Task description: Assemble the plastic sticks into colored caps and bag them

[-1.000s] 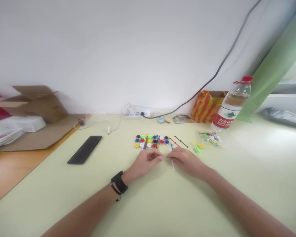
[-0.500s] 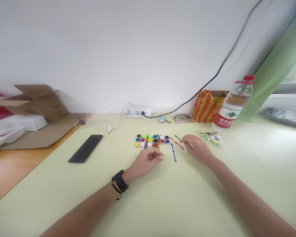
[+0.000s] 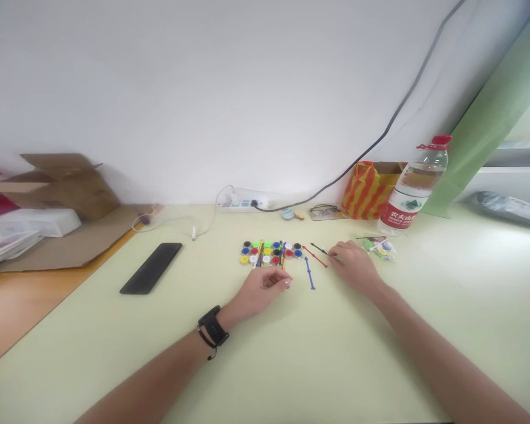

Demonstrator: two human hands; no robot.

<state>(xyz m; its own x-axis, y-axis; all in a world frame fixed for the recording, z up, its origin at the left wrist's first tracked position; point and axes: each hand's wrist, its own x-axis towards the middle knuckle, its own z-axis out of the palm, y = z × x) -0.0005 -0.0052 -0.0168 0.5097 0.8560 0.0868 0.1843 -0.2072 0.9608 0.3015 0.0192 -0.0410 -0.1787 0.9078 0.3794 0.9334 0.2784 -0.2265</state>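
My left hand [image 3: 267, 288] rests on the table with its fingers curled toward the thumb; whatever it may hold is hidden. Just beyond it lie rows of small round coloured discs [image 3: 267, 259], with bundles of thin coloured sticks [image 3: 260, 253] laid across them. My right hand [image 3: 355, 265] is closed, fingers down, at the near end of a black arrow-shaped stick [image 3: 318, 248]. What sits between those fingers is covered. A red arrow-shaped stick [image 3: 315, 257] and a blue one [image 3: 310, 273] lie between my hands.
A clear bag of small coloured pieces [image 3: 382, 248] lies beyond my right hand. Behind it stand a large water bottle [image 3: 408, 194] and a striped bag [image 3: 366, 191]. A black phone [image 3: 151, 268] lies left. A power strip [image 3: 238, 203] sits against the wall; a cardboard box [image 3: 79, 188] is far left.
The white stick that showed under my right fingers is out of sight. My right hand has shifted slightly and its fingers are drawn in more. My left hand stays in place.
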